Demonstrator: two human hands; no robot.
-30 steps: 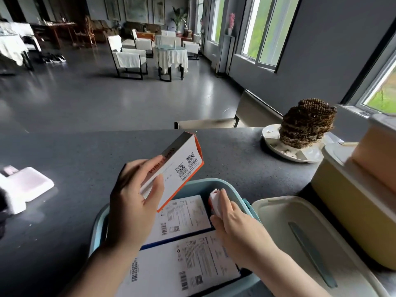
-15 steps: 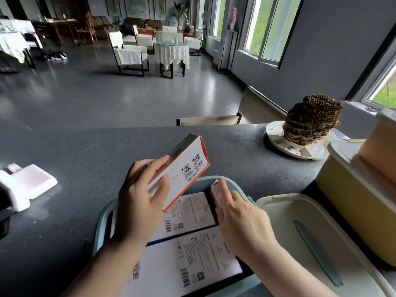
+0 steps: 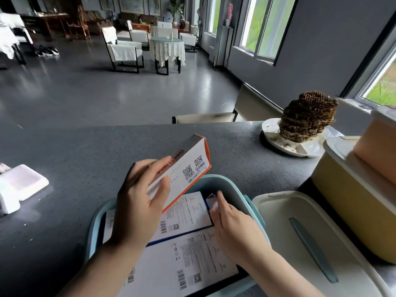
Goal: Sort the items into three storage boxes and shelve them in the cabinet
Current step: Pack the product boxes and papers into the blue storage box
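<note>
Left hand (image 3: pixel 141 202): raised over the blue box (image 3: pixel 227 185), fingers and thumb curled round the near end of an orange-edged carton (image 3: pixel 182 168); firm hold.
Carton: clear of the box contents, tilted, long axis running from the left hand up and away toward the right; barcode face toward the camera.
Right hand (image 3: pixel 233 224): down inside the blue box at its right wall, fingers nearly straight, tips touching a small white packet (image 3: pixel 211 200); whether it pinches the packet, cannot tell.
Blue box contents: two flat white cartons (image 3: pixel 192 254) lying label-up, covering most of the floor; small packet wedged at the far right corner.
Key relation: free space lies beyond and right of the flat cartons, directly below the carton's far end; left hand is the nearer one and already carries it.
Judgement: step in hand is seating the carton; the right hand probably clears room first.
Nearby: cream lid (image 3: pixel 300 232) just right of the blue box; yellow box (image 3: pixel 351 202) beyond the lid.
Risk: carton may ride up on the packet.
</note>
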